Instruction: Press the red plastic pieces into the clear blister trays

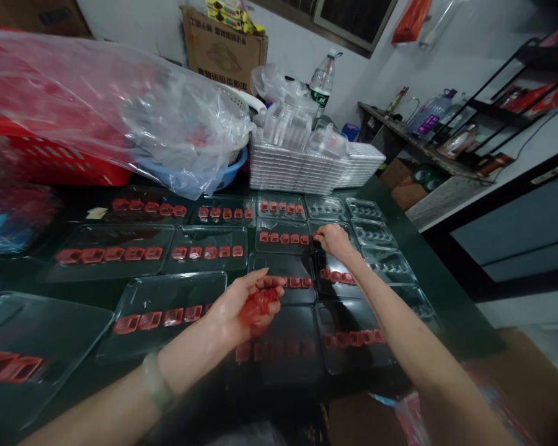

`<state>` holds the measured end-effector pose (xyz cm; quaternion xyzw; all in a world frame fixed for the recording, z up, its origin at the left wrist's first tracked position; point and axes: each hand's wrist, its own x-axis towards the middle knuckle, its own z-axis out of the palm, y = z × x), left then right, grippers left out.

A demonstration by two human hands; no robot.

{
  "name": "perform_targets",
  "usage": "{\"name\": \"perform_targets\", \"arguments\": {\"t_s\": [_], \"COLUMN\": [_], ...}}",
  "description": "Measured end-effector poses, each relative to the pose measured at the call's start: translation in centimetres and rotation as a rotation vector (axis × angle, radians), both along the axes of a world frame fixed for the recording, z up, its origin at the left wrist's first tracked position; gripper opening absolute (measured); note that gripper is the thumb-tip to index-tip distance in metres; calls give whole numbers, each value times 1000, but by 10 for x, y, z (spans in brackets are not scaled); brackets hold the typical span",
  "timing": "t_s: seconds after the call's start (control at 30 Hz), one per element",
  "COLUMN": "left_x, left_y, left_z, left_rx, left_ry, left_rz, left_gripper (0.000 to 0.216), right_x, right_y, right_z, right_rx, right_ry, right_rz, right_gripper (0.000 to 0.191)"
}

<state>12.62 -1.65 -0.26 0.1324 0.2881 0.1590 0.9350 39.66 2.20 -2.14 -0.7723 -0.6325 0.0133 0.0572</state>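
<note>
My left hand (230, 310), palm up with curled fingers, holds a bunch of small red translucent plastic pieces (259, 308). Farther out, my right hand (333, 240) pinches one red piece (316, 236) at the left end of a clear plastic tray (323, 224). Its fingers partly cover that tray. Left of it, another clear tray (272, 249) bears a row of the same red pieces (284, 238). Nearer me, a tray with red pieces (337, 276) is partly hidden by my right forearm. A pale green bangle (157, 381) circles my left wrist.
Clear trays with red rows cover much of the dark green table (462, 328). Trays without red pieces (369, 234) line its right side. Stacked clear trays (297, 170), a water bottle (323, 83), a blue basin (232, 170) and a red basket (74, 162) stand behind.
</note>
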Motion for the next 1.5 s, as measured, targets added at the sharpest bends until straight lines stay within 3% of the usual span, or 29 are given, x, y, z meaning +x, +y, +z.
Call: {"name": "perform_targets", "arguments": {"t_s": [0.1,0.23,0.33,0.47,0.6,0.7,0.87,1.1,1.33,1.5], "left_x": [2,1,1,6,9,8,6,1,3,6], "left_y": [3,4,2,-3,-7,-7,-3,-3,-15,-18], "left_z": [2,4,4,3,4,4,1,-5,5,7], "left_rx": [14,40,80,159,215,209,161,142,513,673], "left_ry": [-30,-23,28,111,168,172,81,98,246,311], "left_rz": [41,66,50,45,-17,-68,-159,-135,28,67], "left_gripper": [25,27,25,29,39,44,44,38,31,33], "right_x": [-6,-24,-58,-104,-115,-110,-108,-97,-93,-102], "right_y": [-3,-24,-53,-88,-96,-95,-96,-93,-93,-93], "right_z": [9,25,38,51,57,56,49,37,38,31], "right_rx": [-16,83,200,80,-23,-89,-13,11,-107,-3], "right_ry": [-30,-3,260,498,567,649,676,993,1207,1220], "right_rz": [-8,-6,206,505,601,654,575,349,251,126], "right_gripper": [20,41,33,22,15,21,16,12,15,16]}}
